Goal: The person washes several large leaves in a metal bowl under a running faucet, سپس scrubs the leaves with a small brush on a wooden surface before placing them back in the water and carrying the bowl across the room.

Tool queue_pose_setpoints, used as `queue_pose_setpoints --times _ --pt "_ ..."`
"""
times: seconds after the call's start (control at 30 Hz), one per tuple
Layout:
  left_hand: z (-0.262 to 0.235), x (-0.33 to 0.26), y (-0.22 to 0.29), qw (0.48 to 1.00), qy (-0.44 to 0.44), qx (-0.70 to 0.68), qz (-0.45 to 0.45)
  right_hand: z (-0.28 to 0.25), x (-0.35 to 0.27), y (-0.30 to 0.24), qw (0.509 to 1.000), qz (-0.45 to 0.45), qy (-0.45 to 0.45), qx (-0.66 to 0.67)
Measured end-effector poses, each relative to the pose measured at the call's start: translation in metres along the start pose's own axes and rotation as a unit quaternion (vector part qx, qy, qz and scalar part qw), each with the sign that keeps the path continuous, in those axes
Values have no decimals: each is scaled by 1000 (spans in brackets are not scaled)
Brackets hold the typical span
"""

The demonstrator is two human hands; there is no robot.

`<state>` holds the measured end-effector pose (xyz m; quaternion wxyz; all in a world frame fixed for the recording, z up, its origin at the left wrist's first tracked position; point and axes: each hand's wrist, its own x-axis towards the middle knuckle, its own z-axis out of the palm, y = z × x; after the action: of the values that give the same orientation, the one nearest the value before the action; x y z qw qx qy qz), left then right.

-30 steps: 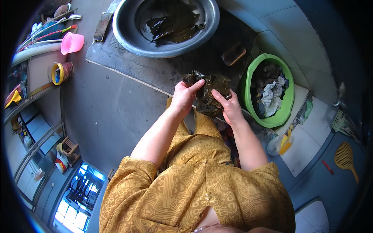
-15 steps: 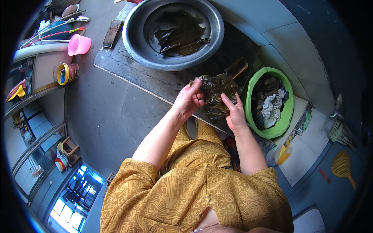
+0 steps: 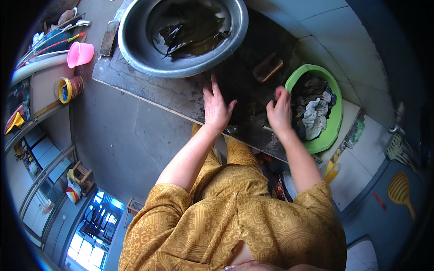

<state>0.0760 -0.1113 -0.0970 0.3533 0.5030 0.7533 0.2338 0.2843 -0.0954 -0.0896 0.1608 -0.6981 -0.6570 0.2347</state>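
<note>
My left hand (image 3: 217, 108) is open, fingers stretched over the dark stone slab (image 3: 149, 97) just below the metal basin (image 3: 131, 56). Beside the green tub (image 3: 332, 131), my right hand (image 3: 281, 110) has its fingers curled, slightly blurred; what they hold, if anything, is hidden. A wooden-backed brush (image 3: 268, 67) lies on the slab between the basin and the tub. Dark wet cloth (image 3: 194, 34) sits in the water inside the basin. Between my hands the slab is dark and wet, and I cannot make out whether a dark cloth lies flat there.
Crumpled white cloth (image 3: 314, 118) and dark cloths fill the green tub. Tiled wall (image 3: 316, 45) runs behind. A pink bucket (image 3: 80, 54) and a yellow-rimmed bucket (image 3: 68, 89) stand at left. At right are a tap (image 3: 398, 122) and a yellow perforated ladle (image 3: 399, 189).
The dark wet cloth that both hands held up is no longer between them. My left hand has opened and lowered; my right hand has curled and moved up beside the tub. The view has shifted slightly.
</note>
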Motion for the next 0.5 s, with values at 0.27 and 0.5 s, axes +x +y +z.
queue_pose_setpoints --times 0.27,0.5 --pt "5 -60 -22 923 -193 170 286 13 121 7 935 -253 -122 -216" --pt "2 -64 -57 890 -222 219 333 60 24 -63 920 -301 -214 -133"
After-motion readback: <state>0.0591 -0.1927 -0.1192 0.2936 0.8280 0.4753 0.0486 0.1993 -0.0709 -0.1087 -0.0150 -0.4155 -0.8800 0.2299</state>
